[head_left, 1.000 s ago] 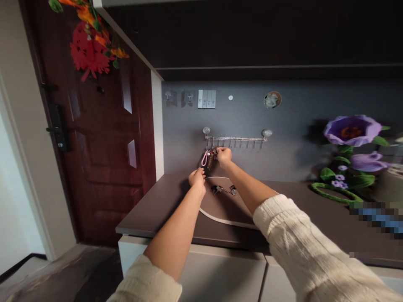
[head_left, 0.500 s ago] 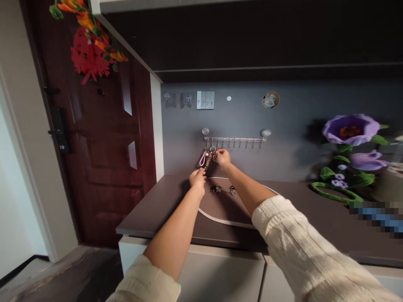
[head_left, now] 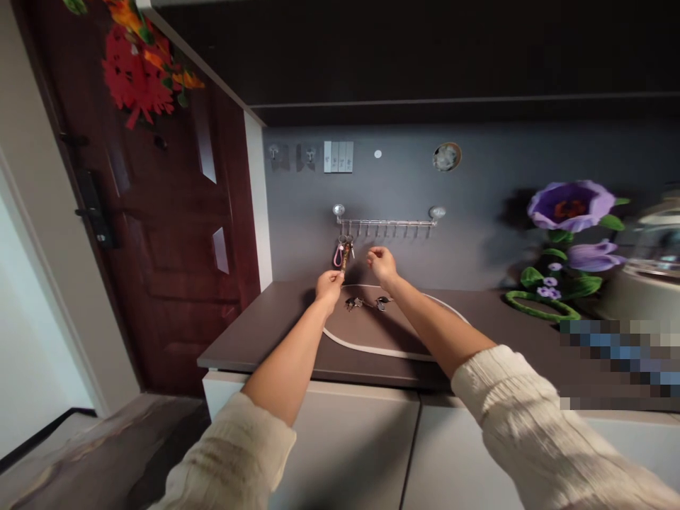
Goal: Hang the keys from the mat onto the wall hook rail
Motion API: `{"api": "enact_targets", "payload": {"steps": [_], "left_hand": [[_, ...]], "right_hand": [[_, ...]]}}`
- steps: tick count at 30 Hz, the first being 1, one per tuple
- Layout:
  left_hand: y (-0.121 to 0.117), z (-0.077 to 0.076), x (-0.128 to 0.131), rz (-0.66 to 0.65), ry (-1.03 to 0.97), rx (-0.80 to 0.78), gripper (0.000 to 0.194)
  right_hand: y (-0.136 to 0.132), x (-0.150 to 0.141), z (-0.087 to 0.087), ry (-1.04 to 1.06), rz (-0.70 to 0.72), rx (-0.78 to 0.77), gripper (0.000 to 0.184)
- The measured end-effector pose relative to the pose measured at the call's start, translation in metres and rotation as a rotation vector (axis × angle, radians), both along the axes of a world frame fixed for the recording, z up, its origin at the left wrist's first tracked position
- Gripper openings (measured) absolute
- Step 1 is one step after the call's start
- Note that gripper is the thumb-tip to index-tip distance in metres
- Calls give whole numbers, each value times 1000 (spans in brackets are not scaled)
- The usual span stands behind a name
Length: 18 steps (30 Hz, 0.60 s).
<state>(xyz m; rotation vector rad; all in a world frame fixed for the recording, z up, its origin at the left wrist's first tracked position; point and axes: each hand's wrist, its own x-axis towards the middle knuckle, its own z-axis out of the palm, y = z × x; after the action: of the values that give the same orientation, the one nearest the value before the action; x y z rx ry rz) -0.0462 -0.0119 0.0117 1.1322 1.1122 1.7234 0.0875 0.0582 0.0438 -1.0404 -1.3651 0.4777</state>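
Observation:
Against the grey back wall, a clear hook rail (head_left: pixel 387 222) carries rings at its left end. From the leftmost hook hangs a pink strap loop (head_left: pixel 338 255). Beside it, a keychain (head_left: pixel 346 258) with a patterned brown strap and keys dangles from its ring. My left hand (head_left: pixel 329 287) is closed, pinching the strap's lower end. My right hand (head_left: pixel 382 266) hovers a little to the right, apart from the keys, its fingers curled with nothing visible in them. Below, more keys (head_left: pixel 355 304) and a small metallic bunch (head_left: pixel 382 303) lie on a brown mat (head_left: pixel 372 333) with a white edge.
A purple fabric flower (head_left: pixel 571 207) and a pale pot-like object (head_left: pixel 642 290) stand on the right of the dark counter (head_left: pixel 241 329). A dark cabinet (head_left: pixel 425 53) overhangs the wall. The dark red door (head_left: pixel 175 269) is at left.
My right hand has let go of the key ring and moved right, away from it. My left hand still pinches the strap. The view has shifted slightly.

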Motion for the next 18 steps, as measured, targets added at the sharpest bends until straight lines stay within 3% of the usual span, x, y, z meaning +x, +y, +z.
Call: {"api": "enact_targets", "payload": {"steps": [3,9,13,18], "left_hand": [[3,-5,-1,-9,73,5,4],[11,-19,-3,-45,366,43,8],[11,-25,-5,-66,572,40,7],[8,-28,-7,-63,718,2,10]], "right_hand": [[-20,6,-6,55,36,-84,19],[-50,15,-28,-45,105,-107,20],[-64,20,-42,-247,118,-78,19],[-73,23,-46,-636,65,-20,15]]}}
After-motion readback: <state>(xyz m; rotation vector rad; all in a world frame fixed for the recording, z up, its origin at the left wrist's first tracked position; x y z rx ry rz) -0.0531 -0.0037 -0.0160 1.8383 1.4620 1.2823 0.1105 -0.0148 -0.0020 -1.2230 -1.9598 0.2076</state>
